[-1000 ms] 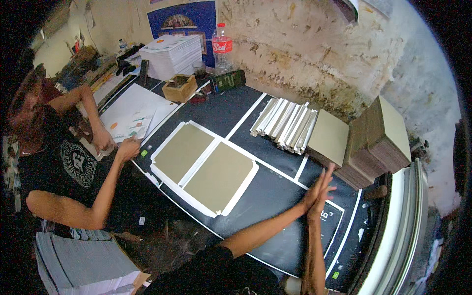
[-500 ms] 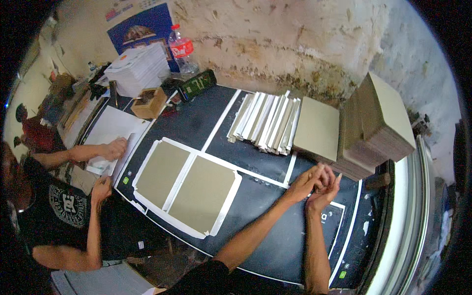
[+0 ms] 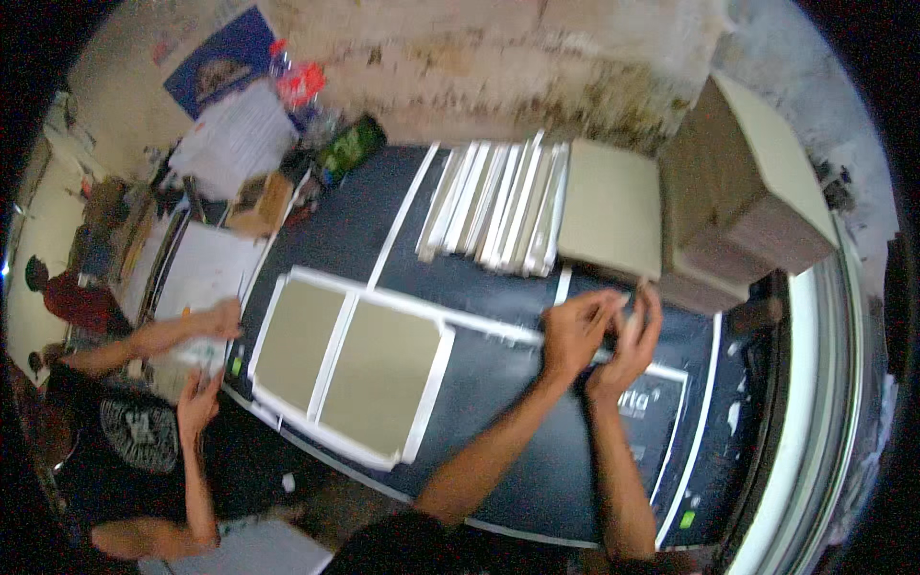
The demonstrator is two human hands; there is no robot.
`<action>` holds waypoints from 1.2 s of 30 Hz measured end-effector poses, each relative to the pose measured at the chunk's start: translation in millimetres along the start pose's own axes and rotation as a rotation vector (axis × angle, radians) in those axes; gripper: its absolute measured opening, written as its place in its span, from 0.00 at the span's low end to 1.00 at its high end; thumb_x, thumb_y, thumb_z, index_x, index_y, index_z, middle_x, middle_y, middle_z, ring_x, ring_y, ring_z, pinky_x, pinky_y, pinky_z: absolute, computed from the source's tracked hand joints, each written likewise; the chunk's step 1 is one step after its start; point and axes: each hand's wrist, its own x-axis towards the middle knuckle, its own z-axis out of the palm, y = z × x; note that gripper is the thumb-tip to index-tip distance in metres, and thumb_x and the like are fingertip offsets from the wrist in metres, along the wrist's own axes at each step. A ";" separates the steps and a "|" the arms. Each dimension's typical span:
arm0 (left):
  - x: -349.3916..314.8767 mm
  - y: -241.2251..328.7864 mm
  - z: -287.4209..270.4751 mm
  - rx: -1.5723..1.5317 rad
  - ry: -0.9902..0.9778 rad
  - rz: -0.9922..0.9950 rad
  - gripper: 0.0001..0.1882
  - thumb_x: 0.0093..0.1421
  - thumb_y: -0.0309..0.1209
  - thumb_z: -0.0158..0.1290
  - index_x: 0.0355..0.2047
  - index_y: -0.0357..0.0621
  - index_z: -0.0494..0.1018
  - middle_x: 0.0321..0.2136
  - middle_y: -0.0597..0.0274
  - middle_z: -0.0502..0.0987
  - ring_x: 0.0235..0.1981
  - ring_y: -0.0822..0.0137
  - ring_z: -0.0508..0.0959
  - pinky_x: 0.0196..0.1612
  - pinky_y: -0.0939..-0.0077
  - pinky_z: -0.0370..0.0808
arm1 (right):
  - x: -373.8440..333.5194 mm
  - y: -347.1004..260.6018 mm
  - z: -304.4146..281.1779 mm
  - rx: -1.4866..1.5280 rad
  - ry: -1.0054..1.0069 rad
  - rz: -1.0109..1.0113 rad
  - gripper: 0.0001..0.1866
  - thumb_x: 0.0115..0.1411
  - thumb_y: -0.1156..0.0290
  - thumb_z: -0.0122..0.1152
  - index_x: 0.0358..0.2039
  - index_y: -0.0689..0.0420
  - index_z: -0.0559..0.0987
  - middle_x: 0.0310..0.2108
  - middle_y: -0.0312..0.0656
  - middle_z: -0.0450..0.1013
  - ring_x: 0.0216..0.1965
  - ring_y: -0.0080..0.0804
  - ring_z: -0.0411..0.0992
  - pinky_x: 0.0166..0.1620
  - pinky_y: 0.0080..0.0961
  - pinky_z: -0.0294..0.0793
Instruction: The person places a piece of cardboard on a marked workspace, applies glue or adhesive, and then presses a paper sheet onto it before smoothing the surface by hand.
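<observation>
"Over the right half of the black tabletop [image 3: 517, 431], how are the person's hands arranged?"

"The left hand [image 3: 575, 331] and right hand [image 3: 625, 362] are raised side by side, with the clock centred between them. The left fingers bend inward, tips close together; blur hides whether they pinch anything. The right fingers curve upward, slightly parted."

"Which materials lie nearest?"

"At 12 o'clock sits a low stack of greyboard panels [image 3: 610, 206], its near edge just beside the right fingertips; whether they touch cannot be told. At 9 o'clock a two-panel cover blank [image 3: 383, 374] lies flat, its paired grey-brown rectangles divided by a white strip and edged in white."

"And the surroundings?"

"At 11 o'clock, a row of white and grey-brown strips [image 3: 494, 206] adjoins the low stack. Between 1 and 2 o'clock rises a taller greyboard stack [image 3: 714, 158]. Toward 10 o'clock stand a dark green container [image 3: 353, 149], a small wooden box [image 3: 259, 204] and a red-labelled plastic bottle [image 3: 300, 84]. At 9 o'clock, beyond the cover blank, a co-worker's upper hand [image 3: 225, 318] and lower hand [image 3: 197, 402] are near white paper [image 3: 211, 268], their fingers blurred."
</observation>
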 end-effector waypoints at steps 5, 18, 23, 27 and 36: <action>10.6 -0.9 -8.5 -0.417 -0.023 -0.194 0.14 0.61 0.23 0.62 0.48 0.32 0.80 0.40 0.56 0.84 0.38 0.72 0.82 0.43 0.79 0.80 | -3.8 -13.5 -3.6 -0.006 -0.203 -0.066 0.39 0.66 0.56 0.55 0.69 0.66 0.56 0.71 0.57 0.54 0.68 0.47 0.60 0.67 0.44 0.62; 17.3 -14.7 -40.3 -0.985 -0.191 -0.268 0.18 0.67 0.32 0.56 0.53 0.33 0.76 0.40 0.59 0.81 0.40 0.70 0.80 0.45 0.77 0.80 | -8.7 -30.5 6.2 -0.434 -0.632 -0.363 0.43 0.66 0.50 0.52 0.70 0.67 0.53 0.75 0.58 0.41 0.75 0.60 0.36 0.74 0.53 0.34; 17.9 -10.4 -33.2 -1.091 -0.216 -0.294 0.19 0.68 0.35 0.55 0.54 0.33 0.75 0.40 0.59 0.80 0.41 0.69 0.80 0.45 0.77 0.79 | -6.5 -32.3 4.5 -0.421 -0.630 -0.387 0.39 0.66 0.57 0.55 0.70 0.65 0.56 0.74 0.60 0.44 0.75 0.60 0.37 0.73 0.54 0.33; 22.2 -17.3 -33.6 -0.724 -0.334 -0.305 0.31 0.69 0.52 0.47 0.60 0.38 0.65 0.44 0.61 0.75 0.49 0.66 0.75 0.54 0.71 0.74 | -4.3 -30.8 2.9 -0.407 -0.593 -0.383 0.38 0.64 0.61 0.58 0.70 0.64 0.57 0.73 0.60 0.45 0.75 0.58 0.39 0.73 0.55 0.34; 23.2 -25.5 -37.6 -0.239 -0.098 0.005 0.14 0.67 0.38 0.55 0.45 0.40 0.73 0.38 0.62 0.78 0.42 0.64 0.79 0.46 0.71 0.78 | -14.7 -26.2 17.2 -0.301 -0.558 -0.320 0.34 0.64 0.69 0.55 0.69 0.65 0.59 0.71 0.62 0.51 0.74 0.58 0.46 0.73 0.51 0.40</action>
